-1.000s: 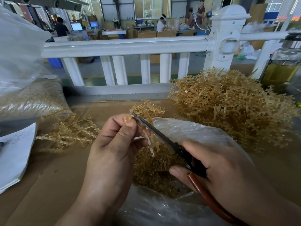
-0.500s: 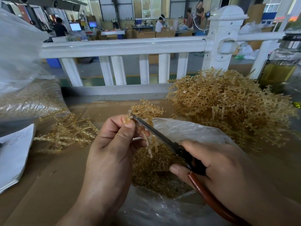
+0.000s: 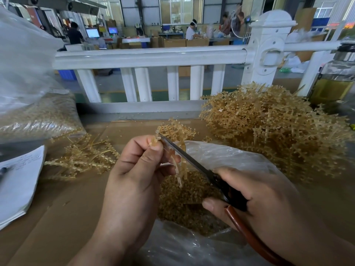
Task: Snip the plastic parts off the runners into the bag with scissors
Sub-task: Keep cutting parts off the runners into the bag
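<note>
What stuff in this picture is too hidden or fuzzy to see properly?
All from the head view:
- Handles of the scissors: covered by the right hand.
- Top of the runner: hidden under the left hand fingers.
- Writing on the paper: too small to read; the left edge cuts the sheet off.
- The bottle: cut off by the right edge.
- Faraway people: too small and blurry.

**Snipping over the bag**

The left grip (image 3: 134,181) pinches a runner (image 3: 177,166) above the open bag (image 3: 226,156). The right grip (image 3: 265,204) holds the scissors (image 3: 189,157), blade tip at the runner beside the thumb. Cut parts (image 3: 184,208) lie in the bag. A pile (image 3: 269,131) sits right on the desk (image 3: 67,208).
</note>
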